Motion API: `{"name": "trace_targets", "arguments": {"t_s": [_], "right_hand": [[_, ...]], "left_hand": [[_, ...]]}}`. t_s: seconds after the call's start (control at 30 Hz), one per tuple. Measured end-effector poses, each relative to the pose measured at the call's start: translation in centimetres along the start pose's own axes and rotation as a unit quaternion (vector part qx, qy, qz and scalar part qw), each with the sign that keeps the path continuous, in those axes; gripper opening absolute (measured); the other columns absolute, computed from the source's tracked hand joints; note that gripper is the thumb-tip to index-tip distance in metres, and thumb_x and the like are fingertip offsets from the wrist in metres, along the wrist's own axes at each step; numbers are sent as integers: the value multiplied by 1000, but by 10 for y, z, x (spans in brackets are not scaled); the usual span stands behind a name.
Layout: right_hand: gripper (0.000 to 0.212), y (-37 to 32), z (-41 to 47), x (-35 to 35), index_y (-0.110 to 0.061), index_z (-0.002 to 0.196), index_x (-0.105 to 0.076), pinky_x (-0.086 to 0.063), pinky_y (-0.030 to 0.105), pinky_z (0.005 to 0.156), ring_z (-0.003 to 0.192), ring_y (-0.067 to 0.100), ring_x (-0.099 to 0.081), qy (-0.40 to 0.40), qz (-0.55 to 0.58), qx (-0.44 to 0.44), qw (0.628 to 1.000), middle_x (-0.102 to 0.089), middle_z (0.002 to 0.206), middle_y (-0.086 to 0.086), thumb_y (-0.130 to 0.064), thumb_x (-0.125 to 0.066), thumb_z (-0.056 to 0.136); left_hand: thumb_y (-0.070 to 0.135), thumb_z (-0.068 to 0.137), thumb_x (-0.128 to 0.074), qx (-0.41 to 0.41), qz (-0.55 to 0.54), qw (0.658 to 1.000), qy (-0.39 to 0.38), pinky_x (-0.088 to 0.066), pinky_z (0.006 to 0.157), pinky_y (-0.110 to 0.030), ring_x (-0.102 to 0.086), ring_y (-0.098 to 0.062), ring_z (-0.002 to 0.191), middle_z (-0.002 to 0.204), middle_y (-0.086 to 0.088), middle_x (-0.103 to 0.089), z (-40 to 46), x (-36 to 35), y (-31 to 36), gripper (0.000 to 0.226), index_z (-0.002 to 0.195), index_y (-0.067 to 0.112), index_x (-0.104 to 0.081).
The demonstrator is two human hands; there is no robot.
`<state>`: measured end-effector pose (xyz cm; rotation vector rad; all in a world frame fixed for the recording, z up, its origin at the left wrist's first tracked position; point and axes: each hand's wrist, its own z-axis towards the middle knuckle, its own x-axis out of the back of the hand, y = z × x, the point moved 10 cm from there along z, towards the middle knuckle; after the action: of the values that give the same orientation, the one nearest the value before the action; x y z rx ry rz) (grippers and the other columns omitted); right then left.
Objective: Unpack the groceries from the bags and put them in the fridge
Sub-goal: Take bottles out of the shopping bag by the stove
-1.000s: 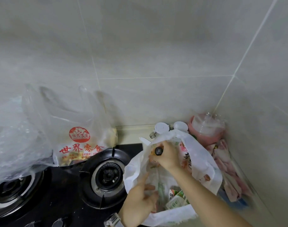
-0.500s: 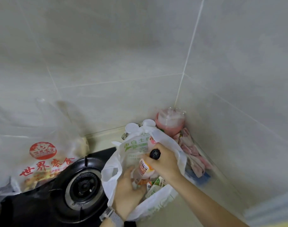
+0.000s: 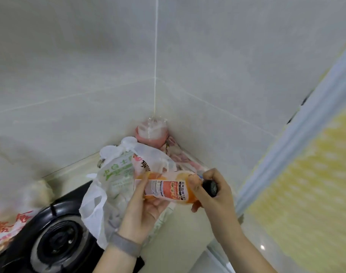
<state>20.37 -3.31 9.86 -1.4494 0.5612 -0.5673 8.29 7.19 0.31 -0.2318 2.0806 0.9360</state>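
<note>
Both hands hold one orange juice bottle (image 3: 168, 189), lying nearly level above the counter. Head view: the right hand (image 3: 212, 194) grips the neck end, fingers curled round it just below the black cap (image 3: 210, 187), which points toward the right. The left hand (image 3: 146, 203) supports the bottle's base end from below, palm up, with the thumb laid over the white printed label and the fingers curled beneath. A grey wristband (image 3: 124, 244) circles the left wrist.

Directly behind and below the bottle stands a white plastic grocery bag (image 3: 101, 196), open at the top, with green printing on its near face; packets inside it are too blurred to name. The bag rests on the pale countertop (image 3: 178, 243), its left side touching the edge of the black gas hob (image 3: 56, 243), whose round burner shows at lower left. A second, translucent bag with red characters (image 3: 8, 221) lies at the far left edge, partly on the hob.

In the tiled wall corner (image 3: 155, 79) behind the white bag sits a pink container with a clear domed lid (image 3: 151, 133), with pink patterned packets (image 3: 180, 156) beside it along the right wall. A yellow patterned surface (image 3: 310, 174) with a pale frame fills the right side.
</note>
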Motion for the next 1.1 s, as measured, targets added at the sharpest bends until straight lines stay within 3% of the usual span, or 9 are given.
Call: {"name": "trace_targets", "arguments": {"t_s": [0.13, 0.3, 0.4, 0.6, 0.77, 0.83, 0.97, 1.1], "right_hand": [[31, 11, -37, 46, -6, 81, -48, -54, 35, 54, 61, 15, -54, -7, 156, -102, 982, -49, 70, 0, -30, -66, 76], [53, 35, -93, 100, -12, 121, -61, -58, 41, 52, 84, 34, -65, -29, 151, -279, 948, -68, 105, 19, -53, -54, 87], [55, 36, -129, 129, -8, 119, -61, -57, 37, 47, 78, 35, -69, 11, 183, -317, 931, -68, 98, 22, -47, -55, 81], [49, 25, -195, 204, -11, 111, -67, -55, 26, 44, 68, 28, -71, 129, 182, -288, 931, -70, 95, 19, -42, -60, 74], [47, 17, -250, 276, -16, 112, -68, -55, 26, 47, 78, 28, -71, 229, 179, -225, 930, -72, 96, 16, -44, -74, 74], [57, 12, -272, 308, -14, 114, -66, -54, 27, 47, 79, 32, -70, 273, 175, -183, 928, -70, 94, 20, -45, -75, 67], [68, 14, -322, 378, -3, 120, -58, -53, 29, 45, 77, 36, -69, 378, 187, -150, 894, -67, 90, 27, -42, -77, 66], [55, 5, -376, 442, -8, 116, -60, -52, 29, 47, 77, 33, -68, 488, 164, -96, 852, -68, 87, 21, -39, -71, 71]], "left_hand": [[32, 78, -65, 40, 85, 995, -31, -59, 71, -41, -70, -24, 77, 87, -11, -73, 0, -30, -33, 30, 102, 14, -65], [28, 84, -64, 122, 181, 967, -135, -60, 73, -42, -70, -23, 84, 90, -10, -72, -17, -84, -95, 16, 95, 17, -69], [27, 88, -63, 161, 250, 933, -203, -60, 73, -44, -71, -26, 90, 93, -12, -73, -38, -124, -138, 25, 109, 14, -61], [34, 83, -67, 217, 368, 853, -300, -59, 70, -42, -72, -26, 88, 98, -12, -73, -84, -188, -231, 43, 120, 17, -52], [37, 85, -66, 265, 418, 791, -361, -59, 70, -40, -72, -24, 86, 95, -12, -75, -133, -234, -319, 33, 105, 11, -60], [38, 84, -66, 293, 423, 770, -377, -58, 74, -40, -72, -24, 87, 93, -12, -75, -156, -251, -356, 36, 104, 8, -62], [32, 87, -65, 350, 421, 732, -406, -59, 73, -39, -72, -27, 89, 99, -16, -73, -202, -285, -431, 36, 107, 3, -62], [15, 94, -56, 399, 411, 699, -428, -60, 62, -35, -72, -24, 77, 99, -18, -70, -246, -313, -502, 18, 104, 0, -61]]}}
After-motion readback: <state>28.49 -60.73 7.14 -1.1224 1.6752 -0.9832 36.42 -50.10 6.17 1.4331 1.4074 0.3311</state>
